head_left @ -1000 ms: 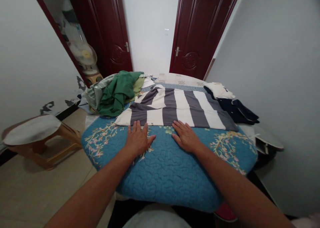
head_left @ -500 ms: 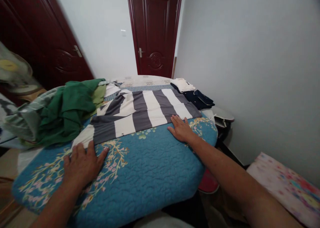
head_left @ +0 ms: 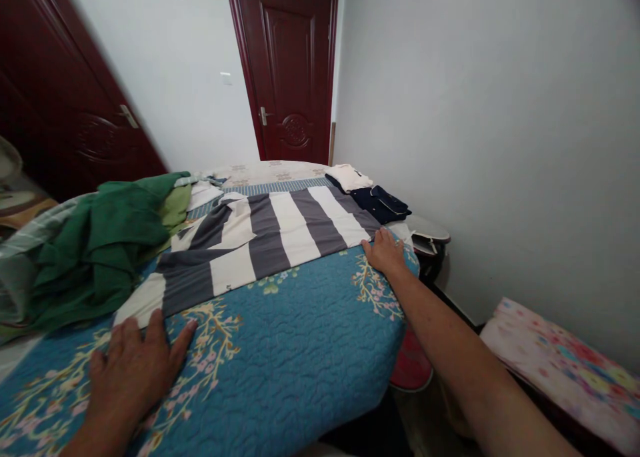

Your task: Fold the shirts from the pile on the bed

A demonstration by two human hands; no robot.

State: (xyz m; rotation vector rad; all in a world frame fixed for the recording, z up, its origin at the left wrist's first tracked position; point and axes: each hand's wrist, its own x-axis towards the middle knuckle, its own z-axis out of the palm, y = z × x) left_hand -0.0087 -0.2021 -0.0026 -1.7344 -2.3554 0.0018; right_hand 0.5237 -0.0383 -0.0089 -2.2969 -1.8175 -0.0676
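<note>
A grey-and-white striped garment (head_left: 280, 233) lies spread across a blue quilted cover (head_left: 280, 343) with embroidered blossom sprays. Its cloth is mostly flat, with folds and wrinkles toward the left. My left hand (head_left: 135, 363) rests open, palm down, with spread fingers touching the garment's white near-left end. At the right near corner of the stripes lies my right hand (head_left: 386, 251), thumb apart from the other fingers, touching the hem. Neither hand appears to grip the cloth.
Left of the stripes is a heap of green clothes (head_left: 100, 243). Folded dark navy clothes (head_left: 383, 203) and a cream folded piece (head_left: 349, 177) lie at the far right. A flower-patterned box or cushion (head_left: 560, 370) stands low on the right, beside the wall.
My right hand has slid right along the hem to the garment's corner. My left hand stays by the near-left end. The view has shifted slightly right and up.
</note>
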